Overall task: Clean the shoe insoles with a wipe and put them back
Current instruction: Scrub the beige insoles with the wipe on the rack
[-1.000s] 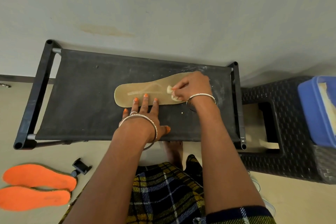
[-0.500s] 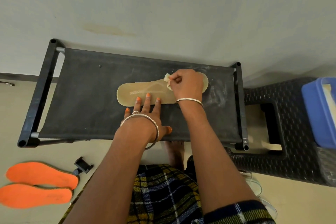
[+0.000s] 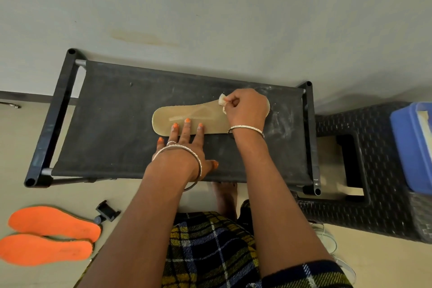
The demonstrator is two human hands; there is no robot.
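Tan flat insole (image 3: 198,112) lies right of centre on the black fabric shelf (image 3: 112,128). The left hand (image 3: 184,147), fingers straight, pins its near edge, and the right hand (image 3: 246,110) pinches a small white wipe (image 3: 222,99) against it. Wiping step, I'd say; next calls for strokes toward its left end.

Tan insole (image 3: 194,117); orange insoles (image 3: 53,222); black bench (image 3: 112,124); blue box (image 3: 411,147); plaid skirt (image 3: 210,252).
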